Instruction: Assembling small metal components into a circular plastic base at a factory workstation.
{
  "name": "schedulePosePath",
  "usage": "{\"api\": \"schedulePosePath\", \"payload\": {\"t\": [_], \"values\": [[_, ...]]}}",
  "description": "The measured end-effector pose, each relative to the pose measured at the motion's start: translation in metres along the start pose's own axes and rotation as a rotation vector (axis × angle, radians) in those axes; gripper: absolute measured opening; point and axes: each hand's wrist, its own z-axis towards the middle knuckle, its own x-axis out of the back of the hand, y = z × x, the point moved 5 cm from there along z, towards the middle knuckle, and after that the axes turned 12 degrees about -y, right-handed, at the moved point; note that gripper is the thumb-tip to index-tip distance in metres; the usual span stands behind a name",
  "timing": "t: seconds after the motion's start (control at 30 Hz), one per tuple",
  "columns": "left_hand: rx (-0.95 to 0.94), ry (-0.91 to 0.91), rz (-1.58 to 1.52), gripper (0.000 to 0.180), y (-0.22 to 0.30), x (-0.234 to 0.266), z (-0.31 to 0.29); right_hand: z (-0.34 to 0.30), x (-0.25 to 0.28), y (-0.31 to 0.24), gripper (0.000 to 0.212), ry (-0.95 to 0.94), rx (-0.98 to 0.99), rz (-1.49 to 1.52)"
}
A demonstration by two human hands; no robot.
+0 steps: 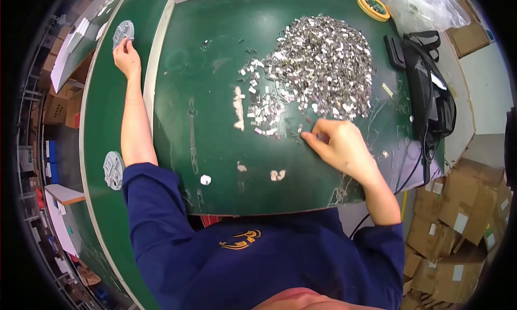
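Note:
At the far left, my left hand point(128, 60) reaches across the pale divider, its fingers closed on the near edge of a grey rounded plastic part point(124, 32) on the green side strip. My right hand point(342, 148) is low over the green table, just in front of a big heap of small metal and white pieces point(326, 67). Its thumb and index finger come together in a pinch; whatever lies between them is too small or hidden to make out. Loose small pieces point(266, 113) are scattered left of that hand. Another grey plastic part point(113, 171) rests beside my left sleeve.
A yellow tape roll point(363, 8) and a clear plastic bag point(428, 9) are at the back right. Along the right edge lies a black bag point(433, 94) with a cable. Cardboard boxes point(449, 202) are piled at the lower right. Whitish lumps point(238, 109) dot the table.

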Motion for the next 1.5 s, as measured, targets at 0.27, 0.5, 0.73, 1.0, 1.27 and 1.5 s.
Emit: {"api": "schedulePosePath", "payload": {"t": [0.27, 0.5, 0.73, 1.0, 1.27, 1.5], "values": [[-0.068, -0.078, -0.614, 0.015, 0.191, 0.088, -0.049, -0.013, -0.015, -0.011, 0.014, 0.094, 0.248, -0.018], [-0.675, -0.768, -0.562, 0.021, 0.353, 0.179, -0.182, -0.033, 0.015, -0.002, 0.010, 0.157, 0.155, 0.330], [-0.885, -1.148, -0.680, 0.020, 0.370, 0.173, -0.259, -0.045, 0.031, -0.012, 0.017, 0.044, 0.122, 0.606], [-0.490, -1.646, -0.312, 0.013, 0.390, 0.157, -0.196, -0.044, 0.011, -0.016, 0.013, -0.084, 0.094, 0.426], [-0.129, -1.045, -0.368, 0.017, 0.381, 0.155, -0.251, -0.051, -0.001, -0.028, 0.011, -0.126, 0.141, 0.295], [-0.124, -0.838, -0.633, 0.018, 0.378, 0.163, -0.286, -0.045, -0.016, -0.031, 0.010, -0.146, 0.130, 0.401]]}}
